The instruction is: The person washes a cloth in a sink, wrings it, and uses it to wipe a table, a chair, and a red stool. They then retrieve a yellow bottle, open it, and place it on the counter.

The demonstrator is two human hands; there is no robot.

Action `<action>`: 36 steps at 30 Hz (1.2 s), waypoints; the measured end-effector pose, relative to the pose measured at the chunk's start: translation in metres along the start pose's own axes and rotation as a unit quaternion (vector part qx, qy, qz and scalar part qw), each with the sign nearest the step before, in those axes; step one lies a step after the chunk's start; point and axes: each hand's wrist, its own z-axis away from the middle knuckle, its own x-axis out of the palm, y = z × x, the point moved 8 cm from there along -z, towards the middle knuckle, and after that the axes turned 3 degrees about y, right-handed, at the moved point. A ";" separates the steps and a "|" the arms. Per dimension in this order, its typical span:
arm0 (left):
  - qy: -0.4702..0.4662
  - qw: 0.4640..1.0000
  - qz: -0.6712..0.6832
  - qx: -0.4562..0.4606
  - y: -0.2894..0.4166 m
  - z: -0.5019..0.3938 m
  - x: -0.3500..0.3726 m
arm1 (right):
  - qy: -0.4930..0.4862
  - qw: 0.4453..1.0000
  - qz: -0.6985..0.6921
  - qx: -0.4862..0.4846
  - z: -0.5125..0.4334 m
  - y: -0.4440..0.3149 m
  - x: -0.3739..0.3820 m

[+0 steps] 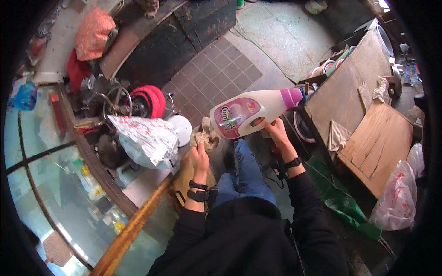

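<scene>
A large white Comfort fabric softener bottle (253, 112) with a pink cap and a pink label lies tilted in front of me, cap end up to the right. My right hand (276, 132) grips it by its handle, near the lower edge. My left hand (199, 157) holds a crumpled beige cloth (204, 135) beside the bottle's base. Whether the cloth touches the bottle I cannot tell.
On the left a silvery plastic bag (148, 139) lies near a white round lid (180, 130) and a red-black roll (148, 101). At right stand a wooden board (378, 148) and a clear plastic bag (395, 198). A yellowish wooden pole (134, 227) slants at lower left.
</scene>
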 end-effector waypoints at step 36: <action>-0.258 0.957 -0.102 0.081 -0.027 -0.003 0.198 | 0.360 0.838 0.394 0.113 0.139 0.279 -0.146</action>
